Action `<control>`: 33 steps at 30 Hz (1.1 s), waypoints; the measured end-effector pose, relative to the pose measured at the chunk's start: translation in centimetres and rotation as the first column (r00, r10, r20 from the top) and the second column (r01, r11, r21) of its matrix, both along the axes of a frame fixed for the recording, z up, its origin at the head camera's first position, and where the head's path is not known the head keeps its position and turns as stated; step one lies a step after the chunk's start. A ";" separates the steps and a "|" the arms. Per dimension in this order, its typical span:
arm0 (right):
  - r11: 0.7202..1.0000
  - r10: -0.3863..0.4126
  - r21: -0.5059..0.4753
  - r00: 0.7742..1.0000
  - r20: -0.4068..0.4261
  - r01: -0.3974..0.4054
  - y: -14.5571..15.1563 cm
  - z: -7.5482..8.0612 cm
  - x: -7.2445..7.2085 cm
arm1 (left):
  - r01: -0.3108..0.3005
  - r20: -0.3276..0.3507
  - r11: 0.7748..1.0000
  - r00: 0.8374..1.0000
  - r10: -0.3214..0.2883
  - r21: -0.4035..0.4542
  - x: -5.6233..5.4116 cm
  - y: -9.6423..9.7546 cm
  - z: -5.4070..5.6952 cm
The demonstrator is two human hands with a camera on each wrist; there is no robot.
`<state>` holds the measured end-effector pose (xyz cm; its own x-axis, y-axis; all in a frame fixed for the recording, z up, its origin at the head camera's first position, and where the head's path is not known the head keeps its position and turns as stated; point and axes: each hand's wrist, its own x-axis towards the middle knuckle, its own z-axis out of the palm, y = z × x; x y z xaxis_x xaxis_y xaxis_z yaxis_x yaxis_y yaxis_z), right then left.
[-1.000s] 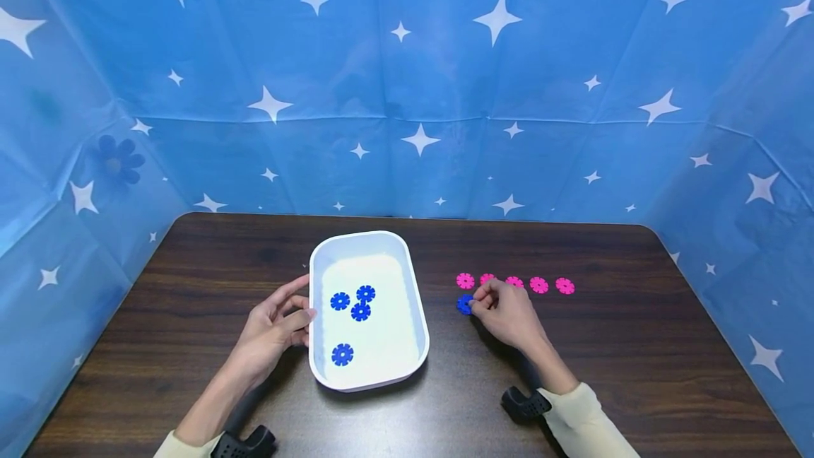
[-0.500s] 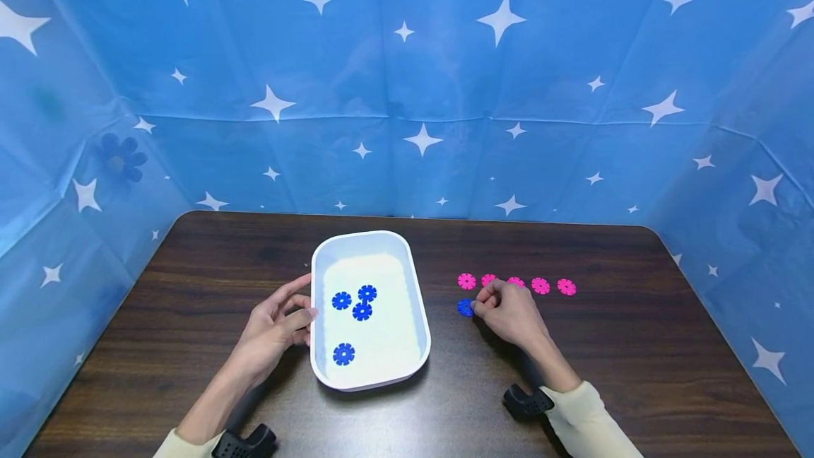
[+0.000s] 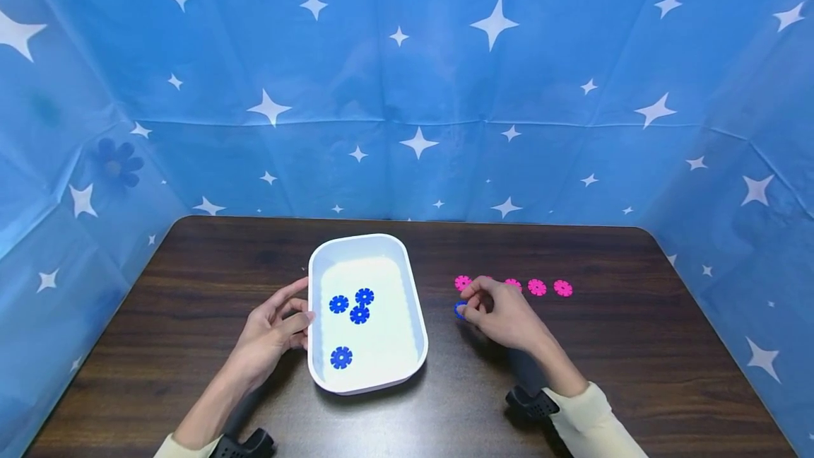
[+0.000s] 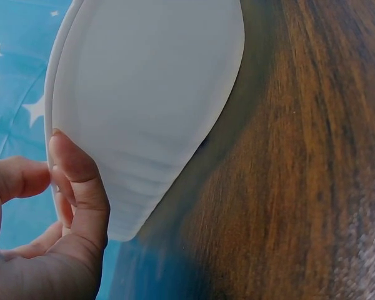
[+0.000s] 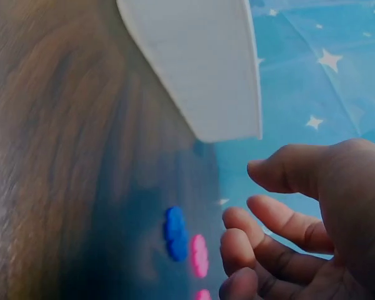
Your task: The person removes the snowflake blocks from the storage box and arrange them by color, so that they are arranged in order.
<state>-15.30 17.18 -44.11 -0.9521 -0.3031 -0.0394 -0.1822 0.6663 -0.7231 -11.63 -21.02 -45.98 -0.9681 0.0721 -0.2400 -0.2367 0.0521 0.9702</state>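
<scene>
My left hand (image 3: pixel 275 327) pinches the left rim of a white plastic tray (image 3: pixel 416 316), thumb on one side and fingers on the other. Inside lie several blue notched discs (image 3: pixel 341 357), like snowflake building pieces. On the table to the right is one more blue notched disc (image 5: pixel 175 234), partly covered by fingers in the head view. My right hand (image 3: pixel 505 313) hovers just over it, thumb and fingertips apart with nothing between them. Behind that disc runs a row of several pink notched discs (image 3: pixel 537 287), some partly hidden by this hand.
The dark wood-grain table (image 3: pixel 610 359) extends around the tray and discs. A blue cloth with white stars (image 3: pixel 420 90) hangs behind the table and at both sides. Each wrist wears a black strap device (image 3: pixel 533 401).
The fingers of my right hand have parted from the blue disc and lifted slightly, leaving it on the table. My left hand and the tray stay as they were.
</scene>
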 end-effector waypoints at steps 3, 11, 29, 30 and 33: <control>0.998 0.056 0.003 0.997 -0.043 -0.056 -0.5 0.6 0.2 | 0.005 -0.007 1.000 1.000 -0.005 0.017 0.0 0.0 -0.1; 0.990 0.138 -0.009 0.984 -0.111 -0.140 -2.3 1.9 0.7 | 0.013 -0.024 0.999 1.000 -0.012 0.037 -0.1 -0.1 -0.3; 0.950 0.301 -0.049 0.948 -0.103 -0.307 -6.7 3.6 0.9 | 0.017 -0.017 1.000 1.000 -0.016 0.023 0.0 -0.1 -0.1; 0.946 0.313 -0.054 0.945 -0.098 -0.319 -7.0 3.7 0.9 | 0.018 -0.018 1.000 1.000 -0.018 0.023 0.0 -0.1 -0.1; 0.935 0.346 -0.042 0.934 -0.092 -0.351 -7.9 3.7 0.8 | 0.019 -0.018 1.000 1.000 -0.019 0.021 0.0 -0.1 0.0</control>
